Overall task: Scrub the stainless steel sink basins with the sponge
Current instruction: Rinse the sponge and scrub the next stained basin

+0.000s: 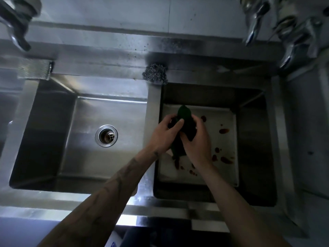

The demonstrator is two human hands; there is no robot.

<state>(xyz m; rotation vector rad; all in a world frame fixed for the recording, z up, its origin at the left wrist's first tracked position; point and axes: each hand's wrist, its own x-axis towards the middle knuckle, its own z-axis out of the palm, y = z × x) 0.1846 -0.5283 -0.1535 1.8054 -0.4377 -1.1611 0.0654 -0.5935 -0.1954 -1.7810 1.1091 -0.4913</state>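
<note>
Two stainless steel basins lie side by side below me. The left basin has a round drain in its floor. The right basin has a pale floor spotted with reddish-brown stains. Over the right basin both hands hold a dark green sponge between them. My left hand grips its left side, thumb across the top. My right hand wraps its right and lower part. The sponge's middle is hidden by my fingers.
A steel wool scourer rests on the back ledge at the divider between the basins. Taps hang at the top left and top right. The front rim runs under my forearms.
</note>
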